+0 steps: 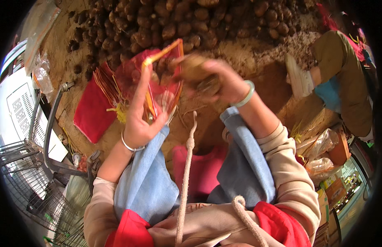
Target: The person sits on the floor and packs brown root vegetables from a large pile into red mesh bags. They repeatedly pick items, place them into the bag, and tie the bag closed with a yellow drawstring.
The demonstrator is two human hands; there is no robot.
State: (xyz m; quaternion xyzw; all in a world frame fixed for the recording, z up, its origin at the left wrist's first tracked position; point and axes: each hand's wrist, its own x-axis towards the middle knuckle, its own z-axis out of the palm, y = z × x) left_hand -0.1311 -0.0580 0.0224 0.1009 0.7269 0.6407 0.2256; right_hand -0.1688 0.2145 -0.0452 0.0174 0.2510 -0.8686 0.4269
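My left hand holds the rim of a red mesh bag with an orange border, its thumb and a finger spreading the mouth. Round brown tubers or nuts show inside the mesh. Beside the mouth, my right hand is blurred by motion and grasps several brown roundish pieces, which look like the ones in the pile beyond. A stack of flat red mesh bags, tied with yellow string, lies left of my left hand.
At the left stand a wire basket and a white vented panel. Another person's leg and shoe are at the right, near plastic bags and a cardboard box. Something pink is between my knees.
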